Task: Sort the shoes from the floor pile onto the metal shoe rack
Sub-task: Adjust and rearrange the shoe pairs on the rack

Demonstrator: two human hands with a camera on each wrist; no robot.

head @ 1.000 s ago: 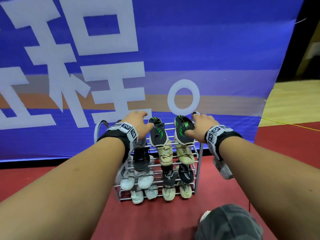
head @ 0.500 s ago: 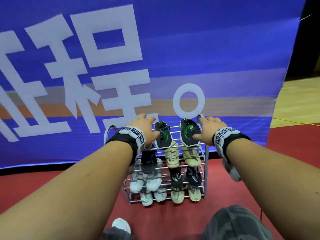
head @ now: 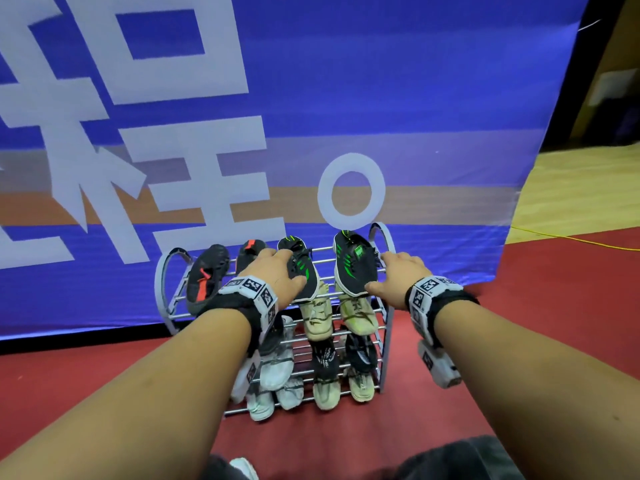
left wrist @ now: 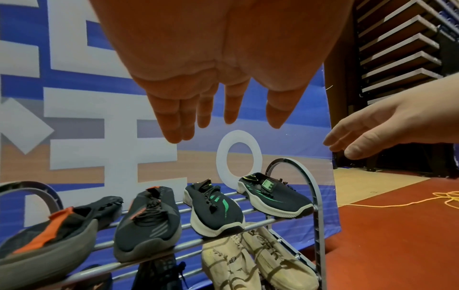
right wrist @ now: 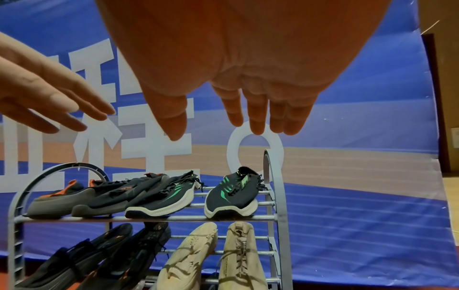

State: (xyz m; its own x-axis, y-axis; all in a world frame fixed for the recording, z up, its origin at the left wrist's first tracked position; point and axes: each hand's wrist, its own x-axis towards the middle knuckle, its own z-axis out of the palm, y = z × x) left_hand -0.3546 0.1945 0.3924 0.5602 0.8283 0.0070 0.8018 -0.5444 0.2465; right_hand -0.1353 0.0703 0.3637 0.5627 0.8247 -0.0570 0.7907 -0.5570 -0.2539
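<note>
Two bare forearms reach forward and slightly downward from the bottom corners of the head view, roughly parallel, palms facing down. Each wrist wears a black strap carrying a white block printed with square black-and-white markers. The left hand (head: 277, 271) is stretched out flat, its fingers (left wrist: 174, 121) straight, close together and pointing forward, the thumb set a little apart. The right hand (head: 398, 275) mirrors it, with fingers (right wrist: 258, 117) extended and relaxed and the thumb spread to the inside. Neither hand is curled around anything; in the wrist views both hang in the air, holding nothing, well apart from each other.
</note>
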